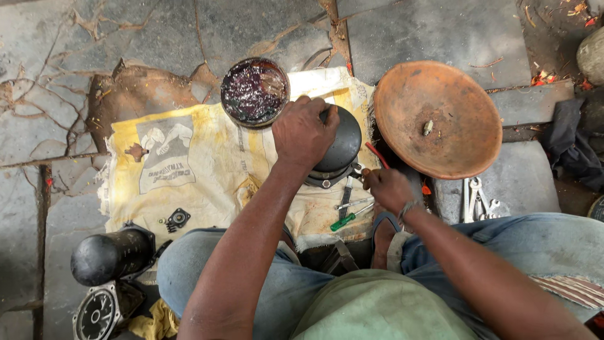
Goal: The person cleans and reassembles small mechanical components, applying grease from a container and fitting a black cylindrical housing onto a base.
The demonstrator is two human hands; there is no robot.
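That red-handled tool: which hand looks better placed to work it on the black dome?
Probably the right hand: it already grips the red-handled tool beside the black domed metal housing, while the left hand presses down on that housing.

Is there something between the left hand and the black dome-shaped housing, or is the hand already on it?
Nothing visible stands between them. The left hand lies directly on top of the black housing, while the right hand holds a red-handled tool beside it.
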